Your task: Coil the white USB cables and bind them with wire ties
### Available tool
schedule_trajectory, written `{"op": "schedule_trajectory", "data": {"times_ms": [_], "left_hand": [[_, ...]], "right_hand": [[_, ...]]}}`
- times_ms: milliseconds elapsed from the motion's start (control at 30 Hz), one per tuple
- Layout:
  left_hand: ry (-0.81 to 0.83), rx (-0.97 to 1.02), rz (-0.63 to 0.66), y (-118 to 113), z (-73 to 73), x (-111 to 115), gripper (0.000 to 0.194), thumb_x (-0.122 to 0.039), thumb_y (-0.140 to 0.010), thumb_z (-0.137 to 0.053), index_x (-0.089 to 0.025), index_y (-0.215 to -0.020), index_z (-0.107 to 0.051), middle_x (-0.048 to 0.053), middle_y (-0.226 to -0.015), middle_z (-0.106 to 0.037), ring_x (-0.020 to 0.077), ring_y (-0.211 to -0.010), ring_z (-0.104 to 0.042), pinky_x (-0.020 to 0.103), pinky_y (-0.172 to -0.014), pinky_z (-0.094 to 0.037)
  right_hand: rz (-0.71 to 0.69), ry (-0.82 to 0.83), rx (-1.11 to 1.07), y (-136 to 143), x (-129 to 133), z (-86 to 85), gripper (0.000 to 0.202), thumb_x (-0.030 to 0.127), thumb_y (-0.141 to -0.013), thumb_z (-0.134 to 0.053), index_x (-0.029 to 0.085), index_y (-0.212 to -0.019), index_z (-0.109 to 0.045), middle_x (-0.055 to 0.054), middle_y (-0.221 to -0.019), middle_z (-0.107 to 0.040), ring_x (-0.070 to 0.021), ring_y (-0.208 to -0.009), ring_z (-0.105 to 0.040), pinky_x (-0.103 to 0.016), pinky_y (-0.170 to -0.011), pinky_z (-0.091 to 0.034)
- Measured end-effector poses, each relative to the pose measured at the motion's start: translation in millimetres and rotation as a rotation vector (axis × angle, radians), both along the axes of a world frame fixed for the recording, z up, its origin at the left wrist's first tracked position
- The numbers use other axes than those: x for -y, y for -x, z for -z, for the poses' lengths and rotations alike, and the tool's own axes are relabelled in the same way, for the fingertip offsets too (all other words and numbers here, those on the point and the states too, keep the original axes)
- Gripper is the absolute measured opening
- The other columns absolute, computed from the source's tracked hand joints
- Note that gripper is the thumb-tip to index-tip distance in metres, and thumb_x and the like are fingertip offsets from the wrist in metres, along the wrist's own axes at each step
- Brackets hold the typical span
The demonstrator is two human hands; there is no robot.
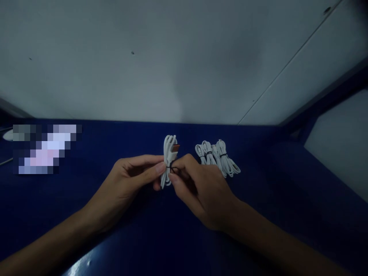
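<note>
A coiled white cable (169,147) with an orange-ended connector stands upright between my hands, above the dark blue table (161,237). My left hand (133,174) grips the coil from the left, its thumb pressed on the front. Around the coil's middle runs a thin black tie (173,168). My right hand (201,188) is at the right side of the coil, thumb and forefinger closed on the tie. Just beyond my right hand lie several white cable bundles (222,153), bound with black ties.
At the far left lies a pixelated, bright pinkish object (50,149), with a white rounded item (10,134) and a cord beside it. A pale wall (129,84) rises behind the table. Blue framing (313,111) and a pale panel (342,142) stand at the right.
</note>
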State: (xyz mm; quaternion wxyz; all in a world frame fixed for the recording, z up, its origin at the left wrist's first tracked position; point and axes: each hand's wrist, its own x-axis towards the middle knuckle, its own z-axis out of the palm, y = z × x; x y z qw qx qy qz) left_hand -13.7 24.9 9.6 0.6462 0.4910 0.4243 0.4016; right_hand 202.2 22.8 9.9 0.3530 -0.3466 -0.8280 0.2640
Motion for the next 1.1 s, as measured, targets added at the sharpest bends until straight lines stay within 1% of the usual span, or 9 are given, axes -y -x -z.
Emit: {"op": "schedule_trajectory", "data": {"times_ms": [100,267,333,467,600,767,867,967,1100], "left_hand": [[-0.027,-0.022,0.001,1,1.4,0,0.017,-0.038,-0.100,-0.083,-0.031,-0.113,-0.090,-0.001,-0.079,-0.070,0.0136,-0.076,-0.059,0.025,-0.075,-0.049],[-0.066,-0.049,0.009,2,2.4,0,0.020,-0.038,-0.101,-0.081,-0.031,-0.118,-0.089,0.000,-0.081,-0.072,0.0134,-0.075,-0.058,0.025,-0.073,-0.049],[-0.079,-0.067,0.000,2,3.1,0,0.021,-0.039,-0.101,-0.081,-0.031,-0.118,-0.089,0.001,-0.084,-0.074,0.0154,-0.078,-0.062,0.028,-0.075,-0.052],[-0.113,-0.119,-0.014,1,2.1,0,0.022,-0.040,-0.100,-0.082,-0.031,-0.119,-0.090,0.005,-0.098,-0.081,0.0222,-0.091,-0.072,0.036,-0.088,-0.057],[-0.185,-0.175,-0.040,-1,0.4,-1,0.020,-0.039,-0.099,-0.083,-0.035,-0.117,-0.090,0.005,-0.107,-0.084,0.0249,-0.105,-0.075,0.038,-0.095,-0.056],[-0.226,-0.195,-0.027,1,0.9,-3,0.017,-0.037,-0.102,-0.080,-0.036,-0.116,-0.091,0.004,-0.116,-0.080,0.0220,-0.105,-0.073,0.036,-0.100,-0.053],[-0.225,-0.199,-0.015,1,0.8,-3,0.017,-0.037,-0.103,-0.078,-0.035,-0.115,-0.090,0.004,-0.114,-0.078,0.0223,-0.104,-0.070,0.037,-0.099,-0.052],[-0.221,-0.191,0.005,2,-0.1,-3,0.018,-0.036,-0.105,-0.076,-0.035,-0.116,-0.090,0.004,-0.112,-0.076,0.0230,-0.106,-0.069,0.038,-0.102,-0.051],[-0.220,-0.177,0.026,2,-2.1,-3,0.019,-0.036,-0.106,-0.074,-0.033,-0.116,-0.090,0.005,-0.109,-0.075,0.0234,-0.105,-0.068,0.039,-0.102,-0.051]], "right_hand": [[0.030,-0.100,0.043,0,-1,1.6,0.011,0.024,-0.111,-0.050,0.024,-0.100,-0.054,0.007,-0.061,-0.056,-0.0120,-0.048,-0.044,-0.030,-0.051,-0.036],[0.099,-0.297,0.121,1,-2,5.2,0.022,0.026,-0.115,-0.048,0.021,-0.099,-0.062,-0.001,-0.074,-0.072,-0.0130,-0.054,-0.054,-0.031,-0.055,-0.040],[0.117,-0.312,0.164,1,-2,6.6,0.028,0.026,-0.116,-0.045,0.021,-0.096,-0.065,-0.003,-0.076,-0.074,-0.0142,-0.057,-0.057,-0.031,-0.055,-0.039],[0.121,-0.329,0.242,1,-2,10.4,0.036,0.022,-0.117,-0.043,0.022,-0.090,-0.067,-0.003,-0.074,-0.073,-0.0139,-0.055,-0.054,-0.032,-0.052,-0.035],[0.116,-0.338,0.270,1,-2,12.1,0.038,0.020,-0.116,-0.041,0.021,-0.091,-0.070,-0.002,-0.072,-0.071,-0.0143,-0.056,-0.054,-0.032,-0.053,-0.035],[0.093,-0.259,0.203,1,-1,8.4,0.037,0.020,-0.117,-0.040,0.015,-0.100,-0.073,-0.006,-0.081,-0.075,-0.0145,-0.059,-0.057,-0.033,-0.055,-0.038],[0.088,-0.168,0.109,1,1,4.4,0.032,0.022,-0.118,-0.043,0.014,-0.106,-0.072,-0.004,-0.081,-0.072,-0.0140,-0.061,-0.058,-0.032,-0.056,-0.040],[0.095,0.017,-0.018,0,3,-0.5,0.023,0.026,-0.116,-0.053,0.017,-0.105,-0.071,0.001,-0.077,-0.067,-0.0121,-0.060,-0.056,-0.030,-0.057,-0.042],[0.134,0.335,-0.243,-1,3,-6.2,0.016,0.032,-0.108,-0.069,0.022,-0.095,-0.070,0.006,-0.066,-0.058,-0.0106,-0.055,-0.050,-0.027,-0.053,-0.040]]}}
